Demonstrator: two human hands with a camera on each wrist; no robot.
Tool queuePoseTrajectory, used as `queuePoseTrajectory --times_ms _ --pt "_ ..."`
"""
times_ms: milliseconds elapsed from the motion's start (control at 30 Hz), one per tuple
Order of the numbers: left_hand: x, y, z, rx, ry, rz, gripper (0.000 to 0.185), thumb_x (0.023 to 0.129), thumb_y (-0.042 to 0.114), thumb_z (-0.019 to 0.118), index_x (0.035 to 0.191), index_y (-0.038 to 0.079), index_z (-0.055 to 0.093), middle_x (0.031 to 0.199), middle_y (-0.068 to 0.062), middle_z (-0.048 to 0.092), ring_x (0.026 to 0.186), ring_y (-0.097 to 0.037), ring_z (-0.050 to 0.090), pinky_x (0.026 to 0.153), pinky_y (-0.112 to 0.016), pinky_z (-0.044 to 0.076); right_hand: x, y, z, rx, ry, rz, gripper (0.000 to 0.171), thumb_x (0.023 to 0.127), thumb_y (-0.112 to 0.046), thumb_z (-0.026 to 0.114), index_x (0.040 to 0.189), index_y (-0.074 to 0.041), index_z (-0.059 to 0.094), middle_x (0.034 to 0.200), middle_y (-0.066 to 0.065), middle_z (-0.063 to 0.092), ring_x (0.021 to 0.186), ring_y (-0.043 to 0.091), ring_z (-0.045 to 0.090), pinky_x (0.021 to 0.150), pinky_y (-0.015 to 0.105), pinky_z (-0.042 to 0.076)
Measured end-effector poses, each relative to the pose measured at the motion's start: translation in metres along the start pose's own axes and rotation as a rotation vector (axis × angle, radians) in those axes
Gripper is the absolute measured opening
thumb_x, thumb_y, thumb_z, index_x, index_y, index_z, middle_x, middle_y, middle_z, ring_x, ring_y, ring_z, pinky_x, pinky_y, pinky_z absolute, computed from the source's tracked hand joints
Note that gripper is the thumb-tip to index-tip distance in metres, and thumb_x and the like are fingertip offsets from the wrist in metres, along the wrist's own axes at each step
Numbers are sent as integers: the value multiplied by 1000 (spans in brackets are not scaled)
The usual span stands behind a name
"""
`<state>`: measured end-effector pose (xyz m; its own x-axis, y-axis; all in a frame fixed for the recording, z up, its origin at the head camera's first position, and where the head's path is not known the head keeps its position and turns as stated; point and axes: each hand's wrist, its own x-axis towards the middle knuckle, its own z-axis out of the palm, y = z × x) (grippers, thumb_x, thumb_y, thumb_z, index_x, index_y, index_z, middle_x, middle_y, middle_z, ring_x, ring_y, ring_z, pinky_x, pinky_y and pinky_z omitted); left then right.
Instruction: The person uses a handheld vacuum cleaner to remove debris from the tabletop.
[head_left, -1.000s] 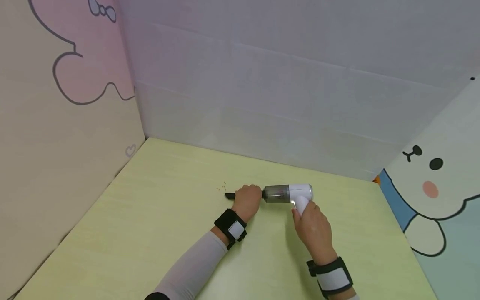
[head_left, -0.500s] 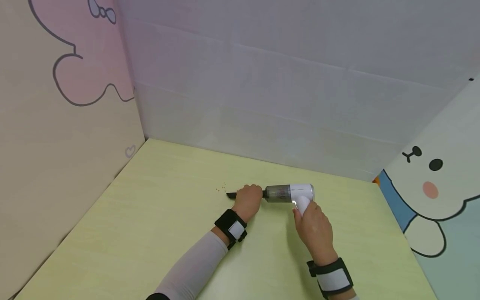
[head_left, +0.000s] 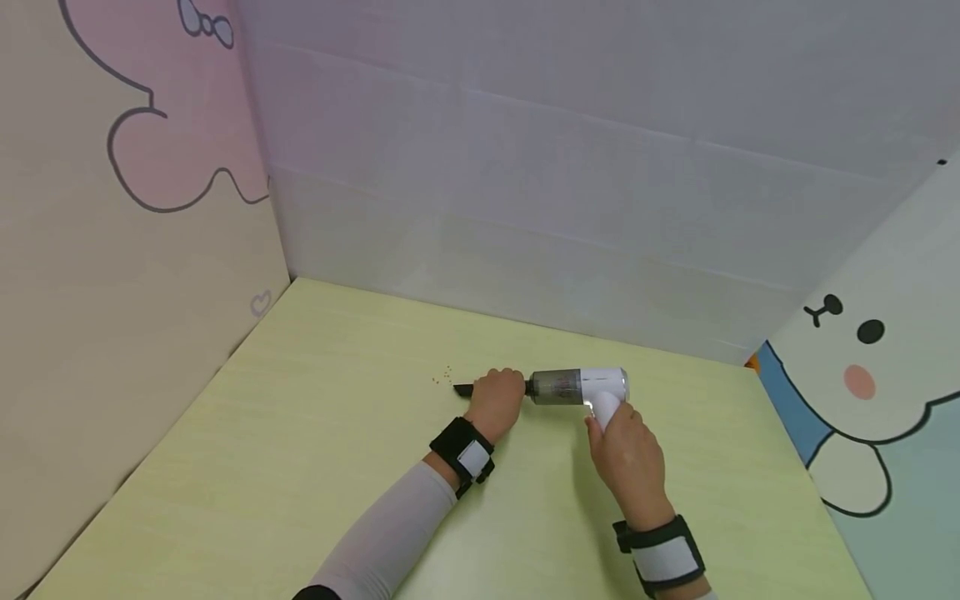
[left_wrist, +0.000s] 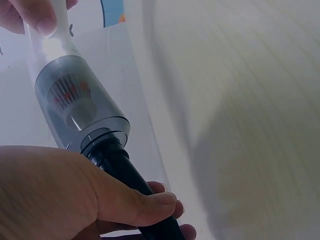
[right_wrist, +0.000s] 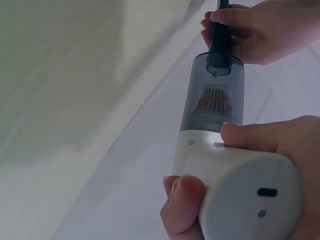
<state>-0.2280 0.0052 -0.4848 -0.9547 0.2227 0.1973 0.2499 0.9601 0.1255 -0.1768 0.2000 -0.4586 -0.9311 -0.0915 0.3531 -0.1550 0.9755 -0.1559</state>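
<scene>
A white handheld vacuum cleaner [head_left: 602, 383] with a smoky clear dust cup [left_wrist: 82, 100] lies level over the table in the head view. My right hand [head_left: 628, 454] grips its handle, the thumb near a small switch in the right wrist view. Round the black nozzle tube [left_wrist: 125, 170] curl the fingers and thumb of my left hand [head_left: 496, 406]. The nozzle's slanted black tip [head_left: 462, 390] pokes out left of that hand. Several tiny brown crumbs [head_left: 442, 375] lie just beyond the tip. Inside the cup shows a pleated filter [right_wrist: 214, 100] with reddish bits.
The pale yellow table [head_left: 300, 417] spreads around both arms. A grey-white wall panel [head_left: 487, 208] closes off its back edge. Side panels with cartoon drawings stand at the left [head_left: 150, 275] and right [head_left: 885, 467].
The vacuum cleaner and both hands have shifted very slightly to the right since one second ago, drawing the nozzle tip a little back. Both grips stay the same.
</scene>
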Motion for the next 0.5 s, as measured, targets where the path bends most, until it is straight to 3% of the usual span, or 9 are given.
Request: queuePoseTrajectory --times_ms 500 --pt "10 -3 7 -29 -18 -17 8 97 6 66 94 5 73 88 -9 70 80 -25 68 63 -39 60 4 -1 1 -14 29 -14 48 91 -23 76 97 18 53 75 27 59 55 36 60 47 47 53"
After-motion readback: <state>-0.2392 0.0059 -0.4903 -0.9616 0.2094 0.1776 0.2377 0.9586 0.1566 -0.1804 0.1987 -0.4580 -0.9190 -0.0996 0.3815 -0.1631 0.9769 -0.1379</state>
